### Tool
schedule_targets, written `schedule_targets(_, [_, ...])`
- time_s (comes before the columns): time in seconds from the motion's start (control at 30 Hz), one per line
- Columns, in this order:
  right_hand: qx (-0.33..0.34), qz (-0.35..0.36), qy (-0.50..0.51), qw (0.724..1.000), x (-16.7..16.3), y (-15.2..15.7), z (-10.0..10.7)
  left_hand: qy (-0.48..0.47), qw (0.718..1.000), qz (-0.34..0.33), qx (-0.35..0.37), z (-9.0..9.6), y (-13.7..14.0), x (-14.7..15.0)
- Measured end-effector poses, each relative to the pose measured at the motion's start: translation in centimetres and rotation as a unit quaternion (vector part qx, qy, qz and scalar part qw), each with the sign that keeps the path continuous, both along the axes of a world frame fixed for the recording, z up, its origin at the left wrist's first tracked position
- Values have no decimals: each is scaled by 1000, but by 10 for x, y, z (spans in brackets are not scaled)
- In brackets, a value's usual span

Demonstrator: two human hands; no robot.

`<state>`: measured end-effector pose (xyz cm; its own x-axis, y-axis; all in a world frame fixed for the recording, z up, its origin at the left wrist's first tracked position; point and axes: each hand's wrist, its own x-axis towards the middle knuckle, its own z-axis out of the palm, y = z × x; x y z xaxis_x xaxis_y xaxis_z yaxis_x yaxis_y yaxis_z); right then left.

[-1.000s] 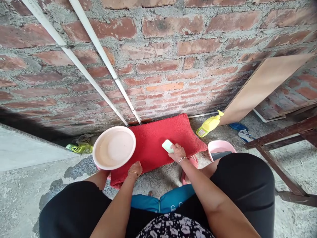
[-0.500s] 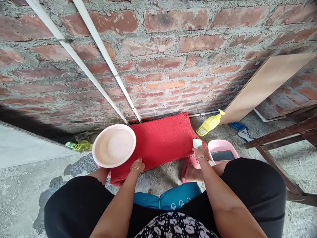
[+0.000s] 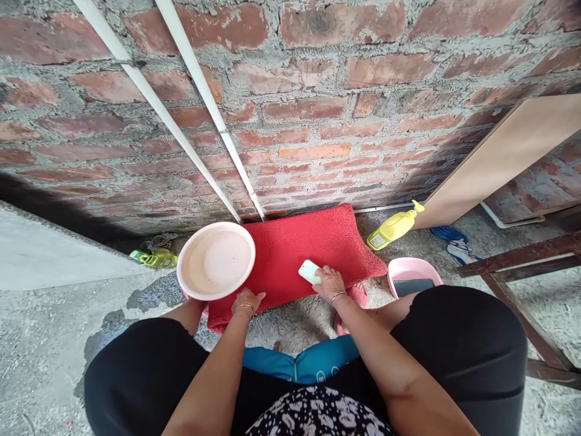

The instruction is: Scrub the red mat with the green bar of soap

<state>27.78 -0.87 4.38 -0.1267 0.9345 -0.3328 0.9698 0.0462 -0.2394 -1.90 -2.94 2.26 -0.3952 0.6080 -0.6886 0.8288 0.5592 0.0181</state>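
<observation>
A red textured mat (image 3: 290,248), folded over, lies across the floor in front of me. My right hand (image 3: 331,283) is closed on a pale green rounded block (image 3: 309,272), held over the mat's middle; its underside is hidden, so I cannot tell its exact kind. On the mat's near left edge rests my left hand (image 3: 247,299), thumb spread to the right and fingers only partly visible. Just beyond that hand stands a pale pink basin (image 3: 193,280) with water in it, overlapping the mat's left end.
Right of the mat stands a yellow pump bottle (image 3: 393,229). A smaller pink tub (image 3: 405,266) holds dark liquid or a dark item. A green-yellow bottle (image 3: 157,258) lies at left. Pipes run down the brick wall (image 3: 313,112); a board (image 3: 494,157) leans at right beside a wooden frame (image 3: 521,266).
My right hand has moved left with the pale green block, from the mat's right end to its middle. My left hand has shifted slightly toward the basin, its thumb now spread.
</observation>
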Motion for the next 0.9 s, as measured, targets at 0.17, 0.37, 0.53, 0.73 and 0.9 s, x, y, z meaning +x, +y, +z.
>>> schedule_targets(0.17, [-18, -257, 8, 966, 76, -2, -2, -18, 999, 24, 18, -5, -2, 0])
schedule_targets(0.37, [-11, -483, 26, 875, 125, -6, -5, -29, 998, 45, 40, -13, -3, 1])
schedule_targets(0.53, [68, -319, 90, 941, 58, 9, -21, -35, 997, 67, 34, -7, -2, 4])
schedule_targets(0.73, [19, 25, 51, 998, -41, 15, -16, -33, 998, 62, -2, 9, 5, 8])
schedule_targets(0.9, [2, 16, 29, 999, -29, 21, -11, -41, 997, 70, 2, 9, 6, 7])
